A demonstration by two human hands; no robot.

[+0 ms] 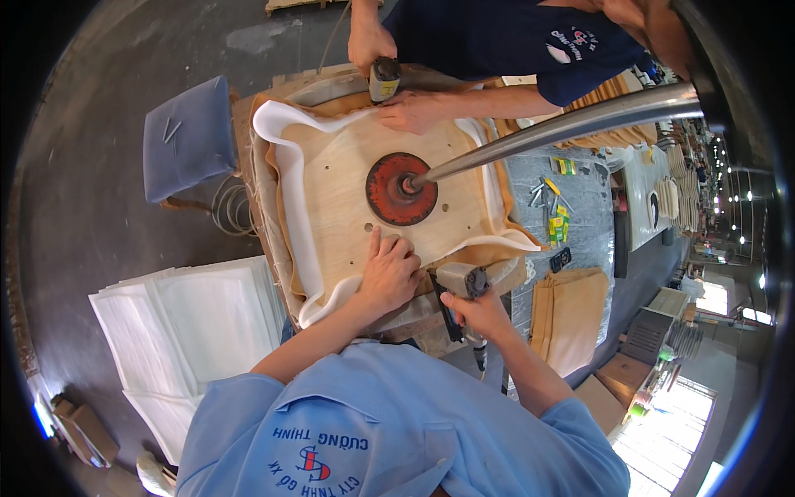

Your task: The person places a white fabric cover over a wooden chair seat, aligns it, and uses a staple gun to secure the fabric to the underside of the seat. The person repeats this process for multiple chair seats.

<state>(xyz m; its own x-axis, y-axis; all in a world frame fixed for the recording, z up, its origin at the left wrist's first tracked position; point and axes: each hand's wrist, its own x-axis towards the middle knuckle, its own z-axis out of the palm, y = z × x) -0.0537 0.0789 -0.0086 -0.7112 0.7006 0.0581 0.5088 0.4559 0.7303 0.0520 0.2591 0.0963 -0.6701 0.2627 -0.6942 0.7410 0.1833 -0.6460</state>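
Note:
A pale plywood seat panel [327,195] lies with white foam [291,170] and tan cover material [484,247] curling up around its edges. A round red press pad [389,195] on a metal rod [563,128] bears on its middle. My left hand [391,272] rests on the panel's near edge, fingers stretched over wood and foam. To its right, my right hand [482,313] grips a grey-and-black staple gun [465,280] beside the near right corner. Its nose is hidden from view.
Opposite me, a co-worker's hand [370,45] holds another staple gun [384,79]; their other hand [410,112] presses the far edge. A blue cushion [189,137] and white sheets [190,331] are left. Right, a table [530,166] carries tan pieces [567,319] and small boxes [559,225].

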